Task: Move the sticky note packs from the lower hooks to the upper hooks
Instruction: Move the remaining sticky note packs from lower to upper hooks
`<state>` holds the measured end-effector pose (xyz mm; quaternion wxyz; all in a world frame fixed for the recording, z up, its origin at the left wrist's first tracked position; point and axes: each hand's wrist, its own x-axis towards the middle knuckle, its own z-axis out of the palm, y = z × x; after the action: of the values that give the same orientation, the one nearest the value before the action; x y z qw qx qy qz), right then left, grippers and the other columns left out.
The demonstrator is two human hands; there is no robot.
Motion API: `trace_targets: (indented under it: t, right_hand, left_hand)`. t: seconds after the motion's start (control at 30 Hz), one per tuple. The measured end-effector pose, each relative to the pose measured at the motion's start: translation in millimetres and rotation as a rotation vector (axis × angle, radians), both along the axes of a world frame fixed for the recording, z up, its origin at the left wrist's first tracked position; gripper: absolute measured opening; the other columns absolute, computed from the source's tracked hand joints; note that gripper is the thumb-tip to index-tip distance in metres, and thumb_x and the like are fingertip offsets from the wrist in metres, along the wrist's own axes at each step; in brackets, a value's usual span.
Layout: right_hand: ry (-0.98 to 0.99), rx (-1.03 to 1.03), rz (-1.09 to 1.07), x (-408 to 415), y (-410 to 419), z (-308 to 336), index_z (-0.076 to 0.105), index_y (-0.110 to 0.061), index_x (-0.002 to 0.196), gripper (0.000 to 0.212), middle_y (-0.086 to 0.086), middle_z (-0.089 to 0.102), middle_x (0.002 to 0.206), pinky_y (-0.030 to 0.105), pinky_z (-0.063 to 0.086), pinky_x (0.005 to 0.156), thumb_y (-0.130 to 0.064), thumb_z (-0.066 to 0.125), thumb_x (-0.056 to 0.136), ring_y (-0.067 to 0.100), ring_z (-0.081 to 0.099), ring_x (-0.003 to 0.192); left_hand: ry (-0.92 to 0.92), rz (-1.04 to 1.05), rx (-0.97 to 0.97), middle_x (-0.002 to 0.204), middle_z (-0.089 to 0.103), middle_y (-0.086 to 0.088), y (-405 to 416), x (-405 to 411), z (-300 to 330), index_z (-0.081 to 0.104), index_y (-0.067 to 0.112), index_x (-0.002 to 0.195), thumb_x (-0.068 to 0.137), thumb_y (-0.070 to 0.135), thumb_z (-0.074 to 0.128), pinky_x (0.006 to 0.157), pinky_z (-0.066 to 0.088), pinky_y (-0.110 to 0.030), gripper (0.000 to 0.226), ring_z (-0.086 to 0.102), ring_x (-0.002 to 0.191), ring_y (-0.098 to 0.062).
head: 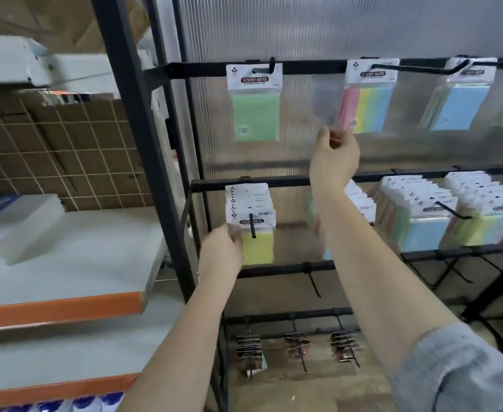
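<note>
back wall: translucent ribbed plastic panel (274,28), above both hands
frame: black metal upright (143,144), left of the hands
side shelving: white shelf with orange edge (60,307), left of the left hand
grid: wire mesh over cardboard boxes (51,150), far left
floor: brownish, below the arms

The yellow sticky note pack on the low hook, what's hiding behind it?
Behind the yellow pack more packs hang on the same hook; only their white header cards show. Their note colours are covered.
</note>
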<state>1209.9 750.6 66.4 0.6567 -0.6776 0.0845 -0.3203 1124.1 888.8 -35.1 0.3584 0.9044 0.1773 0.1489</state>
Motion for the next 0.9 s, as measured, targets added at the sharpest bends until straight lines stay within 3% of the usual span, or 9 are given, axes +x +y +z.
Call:
trace_targets:
  t: [0.13, 0.27, 0.37, 0.47, 0.6, 0.67, 0.73, 0.8, 0.9]
  right_hand:
    - [0.077, 0.026, -0.082, -17, -28, -31, 0.062, -0.010, 0.100, 0.017, -0.006, 0.058, 0.089, 0.009, 0.033, 0.061, -0.019, 0.049, 0.095, 0.008, 0.052, 0.081]
    - [0.137, 0.045, -0.145, -25, -55, -47, 0.062, -0.010, 0.100, 0.017, -0.003, 0.061, 0.090, 0.024, 0.043, 0.076, -0.018, 0.049, 0.092, 0.012, 0.055, 0.084]
    - [0.150, 0.043, -0.142, -27, -69, -49, 0.058, -0.018, 0.088, 0.008, -0.001, 0.062, 0.086, 0.037, 0.050, 0.082, -0.019, 0.050, 0.088, 0.017, 0.057, 0.081]
    - [0.176, -0.002, -0.112, -28, -86, -52, 0.056, -0.019, 0.090, 0.009, -0.002, 0.061, 0.088, 0.032, 0.046, 0.078, -0.018, 0.048, 0.090, 0.017, 0.056, 0.081]
    - [0.273, -0.079, -0.066, -28, -109, -74, 0.054, -0.021, 0.082, 0.018, -0.004, 0.052, 0.079, 0.027, 0.037, 0.073, -0.012, 0.042, 0.091, 0.009, 0.047, 0.068]
    - [0.334, -0.084, -0.036, -30, -114, -87, 0.063, -0.015, 0.105, 0.027, -0.001, 0.058, 0.095, 0.026, 0.039, 0.079, -0.011, 0.039, 0.093, 0.012, 0.053, 0.082]
    - [0.403, -0.053, 0.002, -33, -115, -97, 0.054, -0.008, 0.129, 0.036, 0.001, 0.059, 0.120, 0.029, 0.044, 0.093, -0.013, 0.038, 0.097, 0.018, 0.056, 0.108]
    - [0.428, -0.040, 0.039, -34, -114, -103, 0.049, -0.007, 0.135, 0.038, 0.005, 0.055, 0.133, 0.035, 0.042, 0.104, -0.015, 0.039, 0.099, 0.022, 0.052, 0.121]
    - [0.410, -0.071, 0.052, -33, -111, -107, 0.050, -0.006, 0.134, 0.037, 0.005, 0.056, 0.133, 0.026, 0.039, 0.098, -0.018, 0.044, 0.100, 0.021, 0.052, 0.122]
  left_hand:
    - [-0.081, -0.003, -0.079, 0.109, 0.062, -0.002, -8, -8, -5, 0.058, 0.015, 0.118, 0.092, 0.014, 0.053, 0.073, 0.050, -0.031, 0.026, 0.061, 0.091, -0.021]
    - [-0.100, 0.084, -0.226, 0.105, 0.057, -0.002, -12, -7, -4, 0.052, 0.013, 0.111, 0.093, 0.022, 0.055, 0.062, 0.043, -0.023, 0.021, 0.057, 0.087, -0.018]
    - [-0.075, 0.058, -0.399, 0.099, 0.057, -0.002, -12, 2, -10, 0.050, 0.013, 0.105, 0.097, 0.029, 0.050, 0.069, 0.043, -0.029, 0.018, 0.057, 0.092, -0.023]
    - [-0.085, 0.034, -0.438, 0.101, 0.059, -0.007, -16, 9, -14, 0.053, 0.011, 0.102, 0.100, 0.030, 0.042, 0.058, 0.037, -0.027, 0.022, 0.055, 0.087, -0.020]
    - [-0.204, 0.141, -0.439, 0.079, 0.050, 0.000, -33, 5, -10, 0.049, 0.007, 0.088, 0.102, 0.024, 0.035, 0.052, 0.028, -0.022, 0.026, 0.044, 0.065, -0.011]
    - [-0.253, 0.211, -0.450, 0.080, 0.050, 0.000, -44, 2, -9, 0.050, 0.007, 0.089, 0.103, 0.023, 0.033, 0.051, 0.029, -0.021, 0.027, 0.043, 0.062, -0.007]
    - [-0.273, 0.274, -0.444, 0.080, 0.050, 0.001, -54, -4, -9, 0.048, 0.006, 0.089, 0.103, 0.024, 0.031, 0.050, 0.028, -0.019, 0.028, 0.043, 0.060, -0.005]
    - [-0.287, 0.317, -0.431, 0.079, 0.049, -0.001, -61, -8, -11, 0.044, 0.006, 0.086, 0.103, 0.025, 0.030, 0.049, 0.026, -0.019, 0.029, 0.041, 0.058, -0.006]
    - [-0.297, 0.345, -0.384, 0.072, 0.044, 0.003, -64, -14, -14, 0.039, 0.008, 0.081, 0.102, 0.027, 0.030, 0.048, 0.025, -0.020, 0.029, 0.039, 0.054, -0.006]
